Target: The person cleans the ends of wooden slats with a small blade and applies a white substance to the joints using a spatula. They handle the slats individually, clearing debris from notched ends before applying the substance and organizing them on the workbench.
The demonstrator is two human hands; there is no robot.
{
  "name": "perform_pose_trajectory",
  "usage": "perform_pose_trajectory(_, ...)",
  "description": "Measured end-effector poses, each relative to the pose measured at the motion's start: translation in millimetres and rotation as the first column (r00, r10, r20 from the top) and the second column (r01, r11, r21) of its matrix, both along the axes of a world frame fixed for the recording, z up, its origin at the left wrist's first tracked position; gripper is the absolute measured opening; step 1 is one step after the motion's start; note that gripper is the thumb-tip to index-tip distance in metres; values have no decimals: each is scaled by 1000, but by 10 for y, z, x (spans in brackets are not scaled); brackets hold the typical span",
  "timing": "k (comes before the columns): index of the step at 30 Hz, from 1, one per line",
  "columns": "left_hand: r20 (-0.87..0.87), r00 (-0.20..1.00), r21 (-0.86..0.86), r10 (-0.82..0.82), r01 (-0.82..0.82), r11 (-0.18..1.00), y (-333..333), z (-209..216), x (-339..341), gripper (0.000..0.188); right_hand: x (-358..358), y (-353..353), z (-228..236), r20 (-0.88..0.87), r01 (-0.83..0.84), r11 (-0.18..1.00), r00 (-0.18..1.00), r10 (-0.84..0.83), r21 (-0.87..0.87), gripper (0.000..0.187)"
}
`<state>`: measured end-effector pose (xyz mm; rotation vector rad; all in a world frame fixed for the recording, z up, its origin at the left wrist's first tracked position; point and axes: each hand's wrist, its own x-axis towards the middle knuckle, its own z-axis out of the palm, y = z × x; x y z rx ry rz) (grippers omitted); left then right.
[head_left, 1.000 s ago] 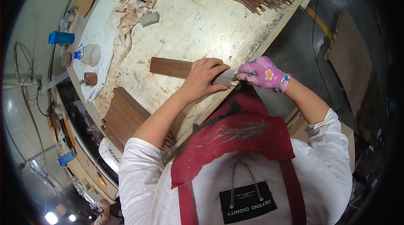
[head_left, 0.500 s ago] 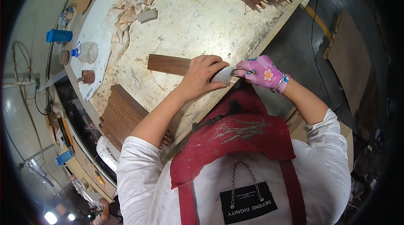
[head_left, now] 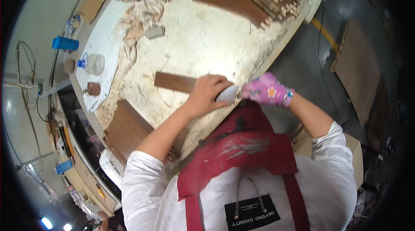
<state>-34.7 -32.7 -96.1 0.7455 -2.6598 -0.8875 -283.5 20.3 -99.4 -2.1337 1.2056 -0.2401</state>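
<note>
A dark brown wooden slat (head_left: 175,82) lies on the worktable, its right end near the table's front edge. My bare left hand (head_left: 206,93) is closed over that end, with a grey curved pad (head_left: 226,95) between thumb and fingers. The pad covers part of the slat. My right hand (head_left: 267,90), in a pink flowered glove, is closed just beyond the pad at the slat's end. Motion blur hides what its fingertips grip.
Stacked slats (head_left: 129,129) lie left of my forearm, and more slats with pale ends (head_left: 242,6) lie at the back. A crumpled cloth (head_left: 137,23), a grey block (head_left: 154,32) and a clear jug (head_left: 94,64) stand on the worktable (head_left: 190,45). A board (head_left: 359,66) leans at the right.
The whole view has shifted, so table, slat and hands appear lower. Both hands stay at the slat's right end. The dark thin piece seen earlier at my right fingertips is now blurred.
</note>
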Motion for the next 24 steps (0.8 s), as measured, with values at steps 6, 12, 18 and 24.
perform_pose_trajectory(6,104,993,-152,-56,72,986,130,40,13,60,-76,49,79,373,256,959,883,-284,125,19)
perform_pose_trajectory(12,194,981,-361,16,57,931,242,20,38,61,-95,14,60,555,468,699,425,-714,541,23)
perform_pose_trajectory(18,30,999,4,38,-38,999,-243,259,-15,52,-323,-348,220,491,402,596,341,-802,695,20)
perform_pose_trajectory(24,-255,723,234,642,-598,767,-1928,362,-584,35,-612,-616,70,481,270,466,12,-877,843,19)
